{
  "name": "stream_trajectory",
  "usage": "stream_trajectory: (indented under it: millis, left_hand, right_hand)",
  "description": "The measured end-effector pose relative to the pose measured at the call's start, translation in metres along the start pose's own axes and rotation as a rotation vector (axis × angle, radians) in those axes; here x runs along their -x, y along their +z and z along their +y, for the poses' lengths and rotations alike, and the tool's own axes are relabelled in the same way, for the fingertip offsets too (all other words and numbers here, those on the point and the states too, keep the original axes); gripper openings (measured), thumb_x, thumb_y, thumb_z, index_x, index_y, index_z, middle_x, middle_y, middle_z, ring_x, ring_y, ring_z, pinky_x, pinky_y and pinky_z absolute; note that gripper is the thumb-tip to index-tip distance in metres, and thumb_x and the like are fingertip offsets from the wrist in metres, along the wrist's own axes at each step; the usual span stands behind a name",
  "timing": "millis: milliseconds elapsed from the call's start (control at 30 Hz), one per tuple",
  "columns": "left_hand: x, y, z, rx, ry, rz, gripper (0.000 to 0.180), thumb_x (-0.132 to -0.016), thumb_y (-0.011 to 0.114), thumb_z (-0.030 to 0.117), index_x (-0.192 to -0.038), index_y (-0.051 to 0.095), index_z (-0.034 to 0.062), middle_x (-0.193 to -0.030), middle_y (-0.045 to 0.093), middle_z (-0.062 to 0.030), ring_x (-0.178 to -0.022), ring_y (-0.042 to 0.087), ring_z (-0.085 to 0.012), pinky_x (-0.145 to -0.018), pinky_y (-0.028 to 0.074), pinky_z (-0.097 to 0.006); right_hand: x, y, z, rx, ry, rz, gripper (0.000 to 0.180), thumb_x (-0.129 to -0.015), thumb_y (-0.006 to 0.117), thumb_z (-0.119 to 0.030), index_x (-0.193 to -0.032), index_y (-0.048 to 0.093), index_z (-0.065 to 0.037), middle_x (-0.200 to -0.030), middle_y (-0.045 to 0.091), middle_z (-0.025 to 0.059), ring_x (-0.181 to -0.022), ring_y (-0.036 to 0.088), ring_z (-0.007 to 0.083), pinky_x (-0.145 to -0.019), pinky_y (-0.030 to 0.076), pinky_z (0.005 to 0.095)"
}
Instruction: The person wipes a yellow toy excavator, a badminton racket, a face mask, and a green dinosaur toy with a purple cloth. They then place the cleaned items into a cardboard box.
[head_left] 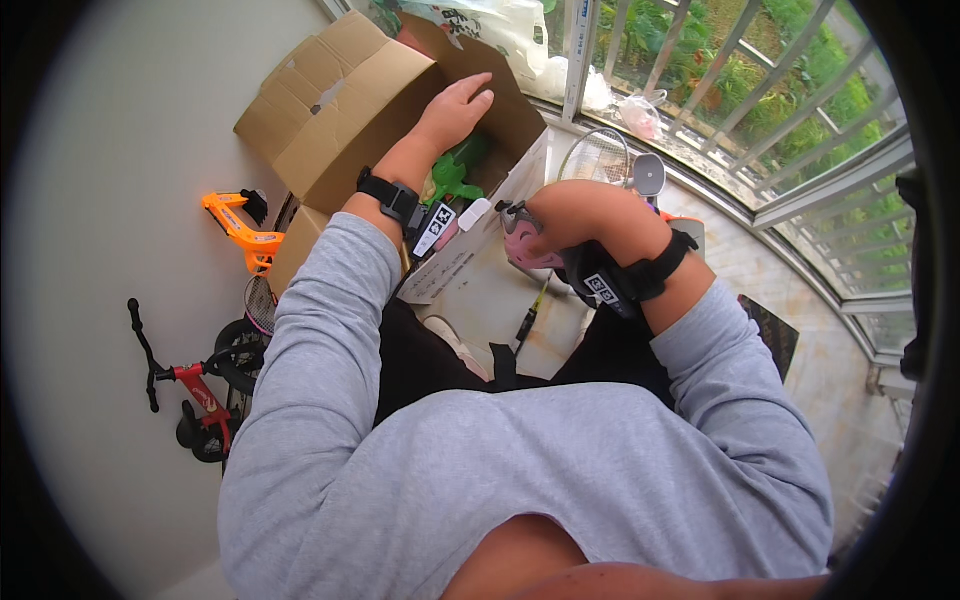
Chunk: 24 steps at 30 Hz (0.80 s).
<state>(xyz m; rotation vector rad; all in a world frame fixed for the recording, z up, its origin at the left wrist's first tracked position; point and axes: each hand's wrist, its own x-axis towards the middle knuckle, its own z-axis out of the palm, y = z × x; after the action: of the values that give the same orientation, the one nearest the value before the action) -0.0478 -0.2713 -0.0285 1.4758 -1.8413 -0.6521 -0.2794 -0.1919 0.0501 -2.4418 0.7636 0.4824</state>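
A large cardboard box stands open ahead of me, its flaps folded out. Over its opening reaches my left hand, fingers stretched out and holding nothing that I can see, close to the inner wall. Below that hand a green plastic toy lies inside the box. My right hand is bent inward beside the box's near right side, its fingers closed on a pink pad-like piece with dark grey edging. The hand covers part of this piece, so its exact kind is unclear.
An orange toy and a red balance bike are by the left wall. A badminton racket leans near the window railing. A yellow-and-black stick-like thing lies on the floor between my legs. White plastic bags are behind the box.
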Motion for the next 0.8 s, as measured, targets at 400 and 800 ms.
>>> stream_trajectory:
  millis: [400,800]
  left_hand:
    - [-0.066,0.104,-0.042,-0.397,-0.068,-0.089,0.072,-0.093,0.047,0.046,-0.150,0.025,0.0065,-0.157,0.023,-0.0140,-0.143,0.025,-0.0312,-0.116,0.026,-0.040]
    - [-0.058,0.125,-0.050,-0.555,-0.206,-0.319,0.068,-0.096,0.044,0.047,-0.150,0.026,0.0103,-0.157,0.025,-0.0075,-0.143,0.026,-0.0266,-0.115,0.026,-0.041]
  right_hand:
    - [0.023,-0.001,0.013,0.050,0.039,-0.007,0.041,-0.078,0.067,-0.041,-0.090,0.068,-0.002,-0.080,0.067,0.0181,-0.077,0.066,0.0368,-0.070,0.053,0.0434]
    - [0.021,0.001,0.003,-0.026,0.003,0.010,0.037,-0.077,0.065,-0.039,-0.086,0.068,-0.003,-0.078,0.067,0.0173,-0.076,0.065,0.0366,-0.068,0.052,0.0435]
